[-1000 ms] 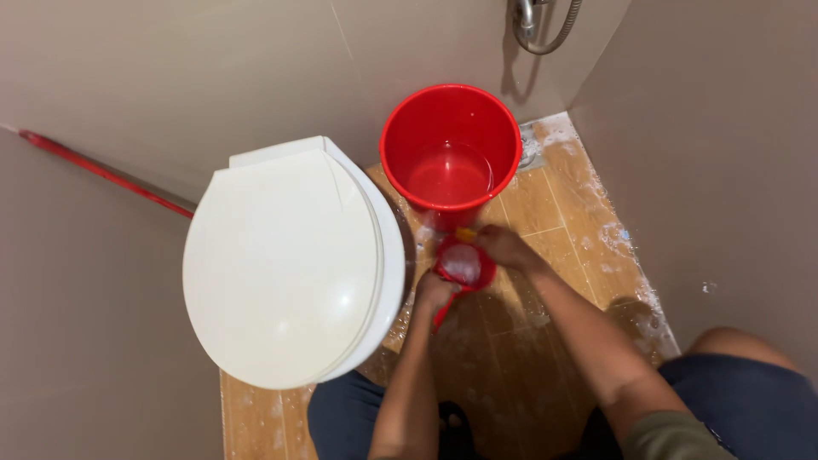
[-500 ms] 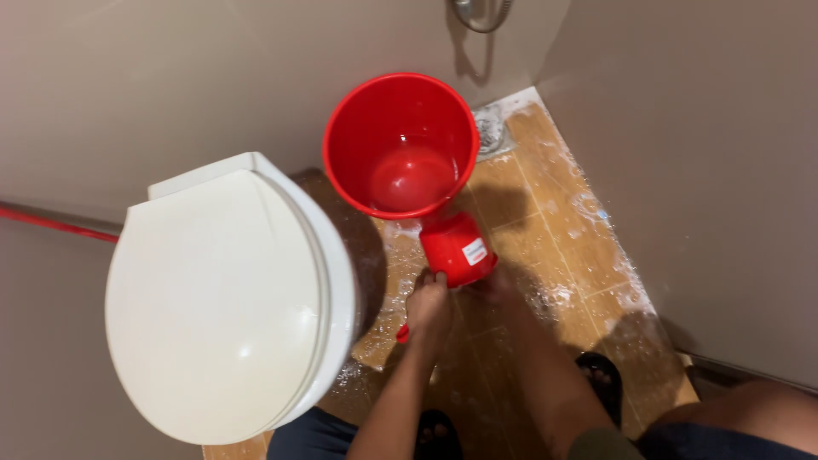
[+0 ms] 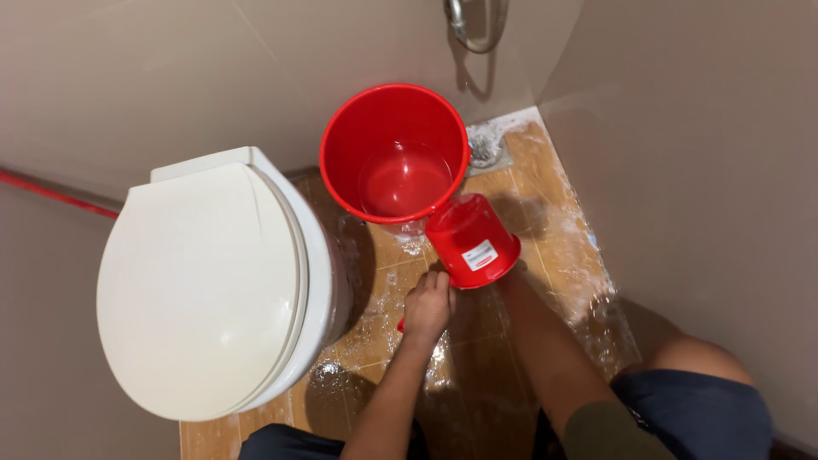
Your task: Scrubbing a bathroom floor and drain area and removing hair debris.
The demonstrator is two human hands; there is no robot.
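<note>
My left hand [image 3: 428, 307] is closed on the red handle of a small red dipper [image 3: 471, 238]. The dipper is tipped over, and its bottom, with a white label, faces up at me. Its mouth points down at the wet floor beside a red bucket [image 3: 375, 115], which holds a little water. My right forearm [image 3: 537, 341] reaches in under the dipper; the hand itself is hidden behind the dipper, so I cannot tell whether it holds anything.
A white toilet [image 3: 200, 285] with its lid down fills the left. A floor drain [image 3: 484, 145] sits in the corner behind the bucket, under a metal hose [image 3: 473, 21]. Soapy water covers the brown floor tiles [image 3: 562, 230]. A red stick [image 3: 51, 194] leans on the left wall.
The dipper went from upright with foamy water in it to tipped bottom-up beside the bucket. My right hand slid under it out of sight, and my view shifted right.
</note>
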